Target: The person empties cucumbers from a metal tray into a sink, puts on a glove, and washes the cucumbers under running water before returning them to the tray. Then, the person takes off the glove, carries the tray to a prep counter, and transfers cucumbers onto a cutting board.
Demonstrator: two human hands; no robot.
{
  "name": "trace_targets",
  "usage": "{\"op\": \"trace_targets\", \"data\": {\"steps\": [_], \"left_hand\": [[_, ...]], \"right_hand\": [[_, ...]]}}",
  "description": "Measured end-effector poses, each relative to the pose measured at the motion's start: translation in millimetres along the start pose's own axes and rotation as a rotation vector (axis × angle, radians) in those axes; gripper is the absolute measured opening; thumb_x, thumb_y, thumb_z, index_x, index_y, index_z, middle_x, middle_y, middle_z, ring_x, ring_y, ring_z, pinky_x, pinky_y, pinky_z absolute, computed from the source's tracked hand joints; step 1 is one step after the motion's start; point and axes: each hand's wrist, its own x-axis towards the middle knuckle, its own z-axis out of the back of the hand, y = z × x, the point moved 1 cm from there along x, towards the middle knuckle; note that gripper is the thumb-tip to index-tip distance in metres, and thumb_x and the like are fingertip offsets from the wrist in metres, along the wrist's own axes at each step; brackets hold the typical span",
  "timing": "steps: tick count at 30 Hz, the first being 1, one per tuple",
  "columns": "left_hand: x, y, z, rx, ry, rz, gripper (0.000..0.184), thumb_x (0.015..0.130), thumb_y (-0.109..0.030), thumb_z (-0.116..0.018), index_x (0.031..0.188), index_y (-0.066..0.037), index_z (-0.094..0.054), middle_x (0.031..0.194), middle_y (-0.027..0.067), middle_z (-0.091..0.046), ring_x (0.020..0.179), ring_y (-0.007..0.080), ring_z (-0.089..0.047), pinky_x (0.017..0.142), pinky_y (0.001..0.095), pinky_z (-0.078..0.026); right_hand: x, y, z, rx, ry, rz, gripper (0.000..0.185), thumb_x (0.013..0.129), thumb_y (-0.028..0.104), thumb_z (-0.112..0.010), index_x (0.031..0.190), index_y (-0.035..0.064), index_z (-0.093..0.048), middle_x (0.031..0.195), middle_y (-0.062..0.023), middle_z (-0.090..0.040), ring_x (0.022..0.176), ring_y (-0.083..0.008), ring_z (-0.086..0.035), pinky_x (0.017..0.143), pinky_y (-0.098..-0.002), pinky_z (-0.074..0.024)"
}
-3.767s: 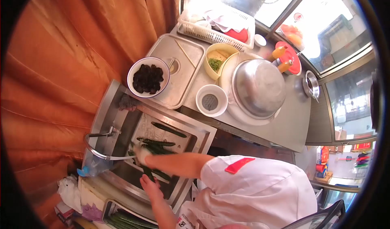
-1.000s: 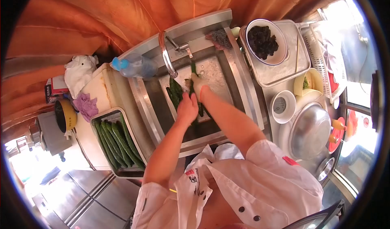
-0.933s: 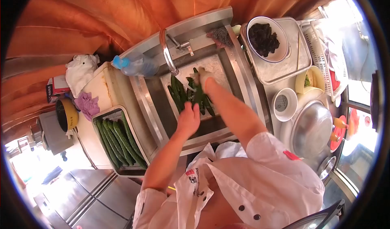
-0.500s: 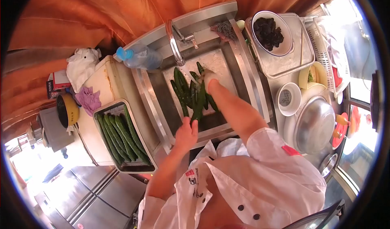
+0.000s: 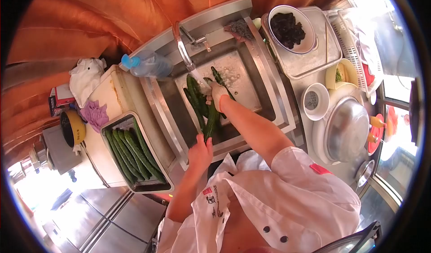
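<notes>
Both hands [image 5: 201, 154] firmly clasp one cucumber [image 5: 211, 120] over the sink [image 5: 274, 83]; a tray [image 5: 155, 184] holds more.

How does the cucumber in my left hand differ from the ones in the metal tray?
The held cucumber is over the sink; the tray cucumbers lie in the metal tray. Your left hand grips the held cucumber's near end, while no hand touches the tray cucumbers. Both are long and dark green.
</notes>
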Motion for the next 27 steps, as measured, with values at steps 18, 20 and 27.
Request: {"op": "trace_targets", "data": {"steps": [18, 20, 27], "left_hand": [[-21, 27, -2, 0.151, -0.094, 0.049, 0.038, 0.098, -0.028, -0.058, 0.124, -0.002, -0.048, 0.078, 0.0194, -0.068, 0.066, 0.039, -0.067, 0.06, 0.0494, -0.053], [-24, 30, 6, 0.155, -0.084, 0.063, 0.039, 0.097, -0.027, -0.059, 0.124, -0.001, -0.049, 0.079, 0.0202, -0.068, 0.069, 0.0395, -0.067, 0.062, 0.0499, -0.053], [-64, 40, 64, 0.014, -0.238, 0.011, 0.041, 0.097, -0.021, -0.06, 0.128, 0.003, -0.049, 0.088, 0.0257, -0.066, 0.079, 0.0465, -0.065, 0.07, 0.053, -0.051]], "right_hand": [[-21, 6, 5, 0.28, 0.294, -0.217, 0.034, 0.106, 0.035, -0.046, 0.082, 0.0106, -0.048, 0.076, -0.0052, -0.051, 0.071, -0.0228, -0.051, 0.081, -0.0455, -0.0497], [-17, 6, 11, 0.318, 0.289, -0.225, 0.033, 0.105, 0.033, -0.048, 0.08, 0.0114, -0.045, 0.074, -0.0049, -0.048, 0.068, -0.0224, -0.05, 0.081, -0.0452, -0.0505], [53, 0, 67, -0.36, -0.006, -0.065, 0.046, 0.106, 0.043, -0.035, 0.12, 0.0032, -0.053, 0.117, -0.0185, -0.058, 0.11, -0.0334, -0.056, 0.099, -0.0488, -0.0456]]}}
